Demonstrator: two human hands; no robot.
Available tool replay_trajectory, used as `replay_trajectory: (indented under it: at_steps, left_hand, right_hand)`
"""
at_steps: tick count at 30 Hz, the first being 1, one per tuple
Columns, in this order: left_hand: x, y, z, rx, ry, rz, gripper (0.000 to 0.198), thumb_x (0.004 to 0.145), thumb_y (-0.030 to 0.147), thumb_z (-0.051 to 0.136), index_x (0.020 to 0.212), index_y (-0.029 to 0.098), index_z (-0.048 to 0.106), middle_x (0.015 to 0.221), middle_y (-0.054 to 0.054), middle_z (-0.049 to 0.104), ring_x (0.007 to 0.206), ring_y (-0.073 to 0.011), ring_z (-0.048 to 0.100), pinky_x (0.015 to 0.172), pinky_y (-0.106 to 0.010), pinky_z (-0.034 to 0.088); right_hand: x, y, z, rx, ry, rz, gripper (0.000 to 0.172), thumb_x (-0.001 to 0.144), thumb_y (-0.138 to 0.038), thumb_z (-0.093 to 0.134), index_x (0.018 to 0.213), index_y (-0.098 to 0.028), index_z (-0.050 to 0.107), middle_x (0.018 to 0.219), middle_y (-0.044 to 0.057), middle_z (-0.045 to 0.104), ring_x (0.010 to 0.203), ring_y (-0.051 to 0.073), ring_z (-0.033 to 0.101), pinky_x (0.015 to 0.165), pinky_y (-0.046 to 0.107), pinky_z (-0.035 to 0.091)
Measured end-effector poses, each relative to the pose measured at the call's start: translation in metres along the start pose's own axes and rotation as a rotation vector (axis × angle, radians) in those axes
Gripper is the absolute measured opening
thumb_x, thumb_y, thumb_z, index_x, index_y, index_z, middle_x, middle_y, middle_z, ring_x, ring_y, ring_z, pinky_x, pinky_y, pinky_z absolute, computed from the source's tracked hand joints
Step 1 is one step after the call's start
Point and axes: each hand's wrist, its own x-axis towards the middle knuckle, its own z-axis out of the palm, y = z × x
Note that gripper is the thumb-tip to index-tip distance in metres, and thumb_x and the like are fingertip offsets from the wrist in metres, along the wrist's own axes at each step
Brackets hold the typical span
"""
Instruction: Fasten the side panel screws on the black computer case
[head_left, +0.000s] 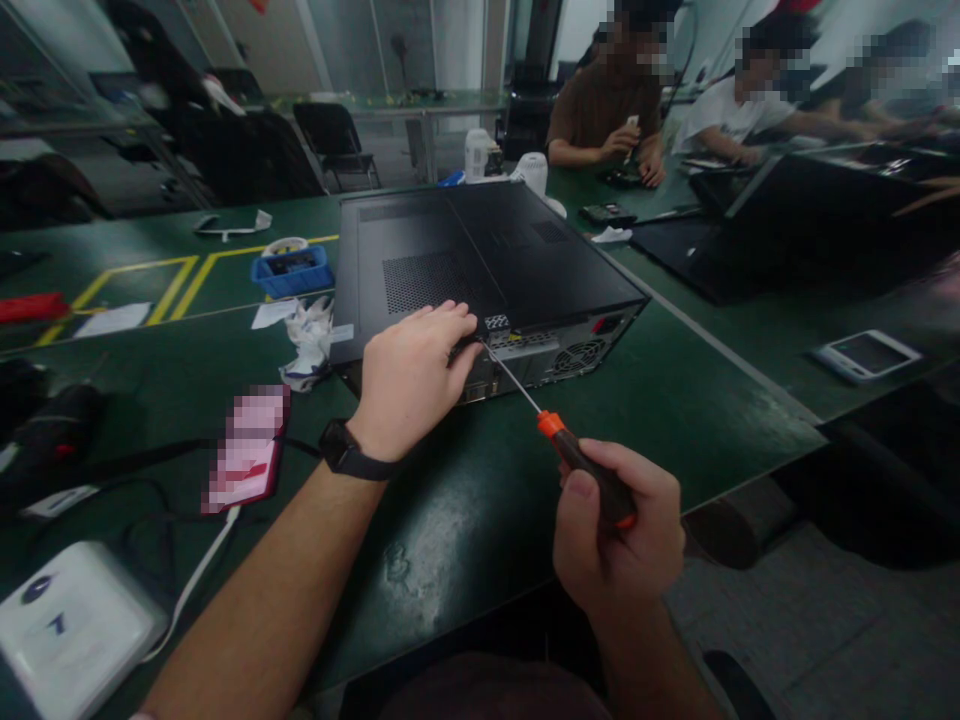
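A black desktop computer case (pixel 480 255) lies on its side on the green table (pixel 675 390), its rear panel with fan grille facing me. My left hand (pixel 412 375), with a black watch on the wrist, rests on the case's near rear edge, fingers curled over the top by the rear panel. My right hand (pixel 611 530) is closed round the black and orange handle of a screwdriver (pixel 551 425). The thin shaft points up and left, and its tip meets the rear edge of the case just beside my left fingertips.
A crumpled white cloth (pixel 309 340) and a blue tray (pixel 292 270) sit left of the case. A pink phone (pixel 247 450) with cables and a white device (pixel 71 625) lie near left. A tablet-like device (pixel 866 355) lies right. Other people sit at the far side.
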Motion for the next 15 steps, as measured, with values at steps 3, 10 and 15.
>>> replay_trajectory:
  at_steps: [3, 10, 15]
  left_hand:
    - [0.0004, -0.0002, 0.0000, -0.006, -0.006, -0.005, 0.020, 0.094, 0.025, 0.066, 0.112, 0.020, 0.075, 0.129, -0.006, 0.076, 0.122, -0.0237, 0.071, 0.113, -0.041, 0.052]
    - [-0.0003, -0.0009, 0.0006, -0.012, -0.010, -0.004, 0.022, 0.095, 0.024, 0.064, 0.114, 0.020, 0.074, 0.131, -0.007, 0.075, 0.124, -0.0235, 0.070, 0.114, -0.041, 0.051]
    - [-0.0004, -0.0001, 0.0000, -0.011, -0.019, -0.012, 0.022, 0.094, 0.024, 0.065, 0.114, 0.020, 0.074, 0.132, -0.007, 0.075, 0.125, -0.0236, 0.070, 0.115, -0.042, 0.051]
  right_hand:
    - [-0.0024, 0.0012, 0.0002, -0.014, -0.006, 0.040, 0.025, 0.093, -0.024, 0.064, 0.118, -0.021, 0.065, 0.089, 0.002, 0.074, 0.069, 0.015, 0.073, 0.063, 0.028, 0.060]
    - [0.0024, -0.0034, -0.0009, 0.034, -0.027, -0.032, 0.031, 0.089, -0.019, 0.065, 0.120, -0.020, 0.062, 0.094, 0.004, 0.073, 0.072, 0.015, 0.073, 0.062, 0.027, 0.059]
    - [-0.0015, -0.0010, -0.0004, 0.007, -0.019, 0.072, 0.025, 0.095, -0.025, 0.062, 0.120, -0.021, 0.065, 0.090, 0.003, 0.075, 0.068, 0.015, 0.072, 0.062, 0.028, 0.060]
